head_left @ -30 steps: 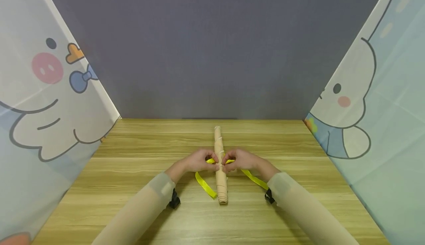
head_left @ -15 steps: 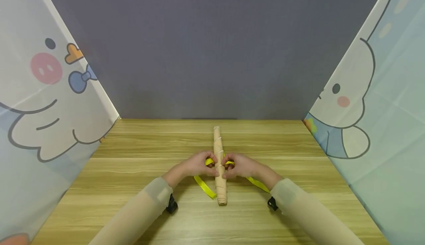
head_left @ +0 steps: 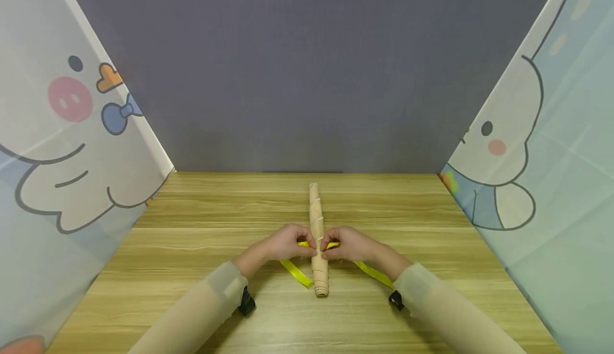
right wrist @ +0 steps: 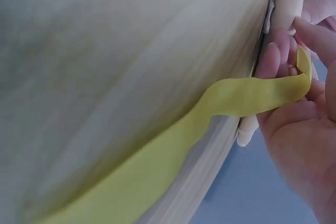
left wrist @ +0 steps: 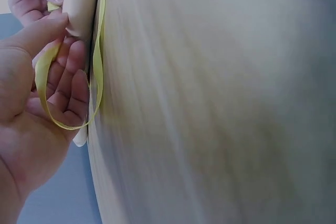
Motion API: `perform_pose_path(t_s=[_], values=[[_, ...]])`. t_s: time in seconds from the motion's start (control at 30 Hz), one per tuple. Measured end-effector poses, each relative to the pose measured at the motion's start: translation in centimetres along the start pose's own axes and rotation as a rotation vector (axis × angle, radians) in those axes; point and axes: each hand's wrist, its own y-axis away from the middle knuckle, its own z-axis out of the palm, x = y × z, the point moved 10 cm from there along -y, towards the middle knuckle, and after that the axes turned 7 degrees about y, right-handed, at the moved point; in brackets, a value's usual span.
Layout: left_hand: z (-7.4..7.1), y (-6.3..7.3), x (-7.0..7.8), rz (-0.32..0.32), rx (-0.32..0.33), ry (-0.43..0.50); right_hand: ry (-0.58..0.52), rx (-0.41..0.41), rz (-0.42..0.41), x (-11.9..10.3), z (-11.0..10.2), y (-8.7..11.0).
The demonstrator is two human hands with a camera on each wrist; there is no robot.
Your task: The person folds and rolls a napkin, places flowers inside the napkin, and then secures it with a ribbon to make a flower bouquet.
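Observation:
A beige sheet rolled into a long narrow tube (head_left: 321, 279) lies on the table, pointing away from me, with spiral edges along it. Yellow ribbon (head_left: 297, 273) comes out on both sides of the tube near its middle. My left hand (head_left: 288, 243) pinches the ribbon against the tube's left side, and the ribbon loops down past its curled fingers in the left wrist view. Opposite it, my right hand (head_left: 354, 244) pinches the other ribbon end (right wrist: 231, 97), which trails toward the right wrist. Thumb tips of both hands touch the tube. The ribbon's crossing is hidden behind the fingers.
The wood-grain table (head_left: 216, 204) ends at a grey panel (head_left: 307, 77) at the back. Cartoon-printed curtains (head_left: 96, 183) stand along the left and right sides. A black wrist camera (head_left: 247, 303) hangs under each sleeve.
Both hands have slid a little along the tube toward its near end. Half a second ago thumbs and forefingers were spread wider on the tube; now they are closer together. The tube has hardly moved.

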Motion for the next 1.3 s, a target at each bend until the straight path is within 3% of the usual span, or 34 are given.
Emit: perform_pose_path(t_s=[0.1, 0.23, 0.33, 0.43, 0.6, 0.77, 0.97, 1.17, 1.3], values=[[-0.3, 0.2, -0.2, 0.0, 0.012, 0.019, 0.01, 0.003, -0.034, -0.3, -0.1, 0.2], [-1.5, 0.9, -1.0, -0.059, 0.046, 0.1, 0.026, 0.018, -0.055, -0.2, -0.7, 0.8], [-2.7, 1.5, -1.7, -0.113, 0.072, 0.177, 0.026, 0.045, -0.032, 0.5, -1.8, 1.4], [-3.8, 2.0, -1.9, -0.12, 0.09, 0.207, 0.02, 0.073, -0.006, 1.3, -3.0, 1.8], [-5.6, 2.5, -2.5, -0.121, 0.131, 0.155, -0.014, 0.1, 0.049, 3.0, -4.4, 2.0], [-6.9, 2.8, -3.3, -0.135, 0.165, 0.132, 0.035, 0.124, 0.079, 4.5, -5.8, 1.9], [-8.1, 3.4, -4.0, -0.16, 0.197, 0.089, 0.094, 0.089, 0.046, 5.2, -7.1, 2.1], [-8.9, 3.8, -4.7, -0.161, 0.209, 0.09, 0.069, 0.024, 0.018, 5.9, -7.3, 2.8], [-9.3, 4.1, -5.0, -0.172, 0.217, 0.089, 0.078, 0.033, 0.011, 6.6, -7.9, 3.2]])
